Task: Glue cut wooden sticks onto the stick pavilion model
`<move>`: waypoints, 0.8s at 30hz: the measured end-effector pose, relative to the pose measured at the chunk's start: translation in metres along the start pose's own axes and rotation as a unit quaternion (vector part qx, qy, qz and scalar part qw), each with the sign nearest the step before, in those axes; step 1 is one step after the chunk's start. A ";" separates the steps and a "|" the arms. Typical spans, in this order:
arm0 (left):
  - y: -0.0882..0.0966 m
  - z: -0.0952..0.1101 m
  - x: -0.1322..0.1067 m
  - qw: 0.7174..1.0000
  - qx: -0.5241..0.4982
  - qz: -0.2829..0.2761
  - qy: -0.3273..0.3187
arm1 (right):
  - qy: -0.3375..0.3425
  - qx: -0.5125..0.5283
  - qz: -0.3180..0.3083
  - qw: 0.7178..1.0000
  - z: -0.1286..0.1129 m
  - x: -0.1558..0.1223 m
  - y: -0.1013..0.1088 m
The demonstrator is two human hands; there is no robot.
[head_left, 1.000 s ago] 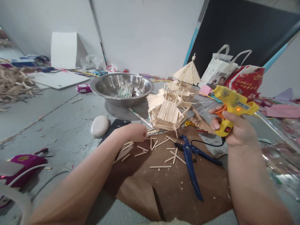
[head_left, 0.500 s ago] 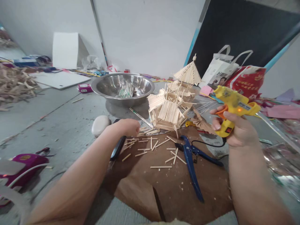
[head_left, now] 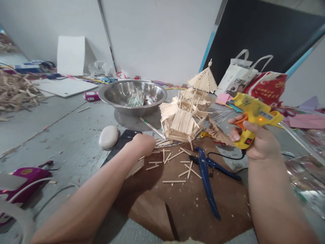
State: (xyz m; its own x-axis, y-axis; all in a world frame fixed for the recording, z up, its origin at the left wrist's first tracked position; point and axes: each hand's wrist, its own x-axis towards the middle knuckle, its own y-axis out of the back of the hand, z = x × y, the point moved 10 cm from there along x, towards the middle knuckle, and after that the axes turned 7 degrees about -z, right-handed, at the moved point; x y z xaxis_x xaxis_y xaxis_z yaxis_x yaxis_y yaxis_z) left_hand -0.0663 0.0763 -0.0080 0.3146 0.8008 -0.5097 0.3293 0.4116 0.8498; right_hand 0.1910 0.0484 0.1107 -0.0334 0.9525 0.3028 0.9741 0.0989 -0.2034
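Note:
My right hand (head_left: 256, 137) is wrapped around the handle of a yellow hot glue gun (head_left: 254, 112), held up at the right with its nozzle toward the left. An orange light glows on the gun. My left hand (head_left: 144, 145) is curled low over short wooden sticks (head_left: 165, 144) at the mat's far left edge; its fingertips are hidden, as is whatever they pinch. Just beyond stands a pagoda-like model (head_left: 184, 120) of wooden sticks. Blue-handled cutters (head_left: 207, 183) lie open on the brown mat (head_left: 188, 210), beside scattered stick pieces (head_left: 174, 181).
A steel bowl (head_left: 109, 98) holding plastic-wrapped bundles stands behind left. Near my left forearm lie a black phone (head_left: 115, 149) and a white rounded case (head_left: 108, 136). The gun's black cord (head_left: 223, 156) crosses behind the cutters. Paper bags (head_left: 265, 88) stand at back right.
My left hand has shifted slightly right and toward me over the sticks, uncovering more of the phone. The glue gun in my right hand has barely moved.

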 end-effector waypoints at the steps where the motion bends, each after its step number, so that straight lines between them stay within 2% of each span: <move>1: 0.000 0.001 0.001 1.000 -0.005 0.005 -0.004 | -0.001 0.000 0.000 1.000 0.000 0.000 0.000; 4: 0.003 -0.001 0.004 0.999 -0.048 0.022 -0.016 | -0.004 0.000 -0.003 1.000 0.001 0.000 -0.001; 7: 0.013 -0.006 0.001 0.988 -0.144 0.042 -0.039 | 0.000 -0.001 -0.011 1.000 0.000 0.000 -0.002; 9: 0.023 -0.003 -0.005 0.963 -0.252 0.050 -0.077 | 0.004 0.004 -0.018 1.000 -0.001 0.000 -0.003; 10: 0.028 0.000 -0.008 0.942 -0.317 0.052 -0.100 | 0.007 0.007 -0.022 1.000 -0.001 0.001 -0.004; 11: 0.033 0.005 -0.012 0.912 -0.386 0.057 -0.125 | 0.009 0.011 -0.025 1.000 0.000 0.001 -0.006; 13: 0.042 0.017 -0.017 0.833 -0.521 0.066 -0.171 | 0.003 0.020 -0.027 0.999 0.005 0.002 -0.010; 15: 0.047 0.030 -0.019 0.734 -0.642 0.066 -0.212 | -0.011 0.030 -0.015 0.999 0.014 0.001 -0.015; 18: 0.047 0.049 -0.015 0.565 -0.784 0.051 -0.253 | -0.018 0.027 -0.008 0.999 0.029 0.000 -0.030; 20: 0.043 0.060 -0.011 0.473 -0.841 0.036 -0.259 | -0.014 0.013 -0.011 1.000 0.039 -0.001 -0.041; 22: 0.039 0.071 -0.009 0.416 -0.871 0.021 -0.261 | -0.011 0.006 -0.016 1.000 0.047 -0.004 -0.052; 24: 0.038 0.079 -0.010 0.385 -0.884 0.021 -0.264 | -0.017 0.002 -0.020 1.000 0.054 -0.006 -0.060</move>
State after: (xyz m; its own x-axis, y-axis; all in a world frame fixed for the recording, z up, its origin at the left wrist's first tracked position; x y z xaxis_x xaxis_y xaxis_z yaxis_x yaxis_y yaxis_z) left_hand 0.0136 0.0496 0.0185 0.5769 0.8154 -0.0493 -0.6597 0.4295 -0.6168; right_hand 0.1208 0.0524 0.0703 -0.0801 0.9572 0.2782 0.9710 0.1380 -0.1952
